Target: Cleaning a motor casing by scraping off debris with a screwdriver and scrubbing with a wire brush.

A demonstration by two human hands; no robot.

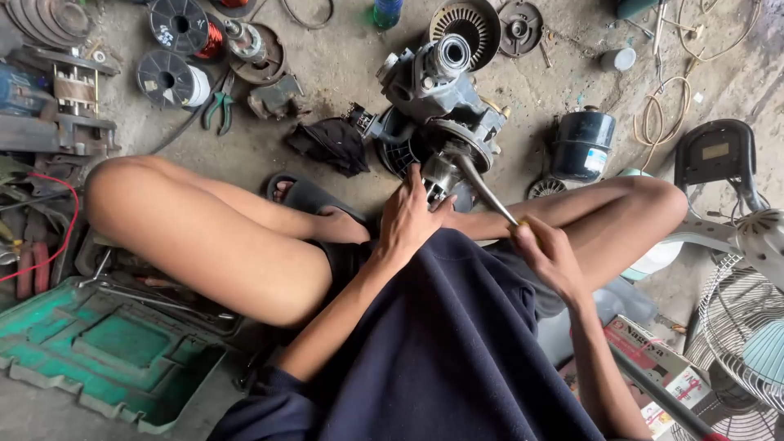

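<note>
While I sit cross-legged on the floor, my right hand (549, 255) is clenched around a screwdriver (483, 189) angled toward eleven o'clock. At twelve o'clock my left hand (408, 219) presses open fingers against the grey motor assembly (437, 102); a black capacitor (581, 144) stands farther off at one o'clock.
</note>
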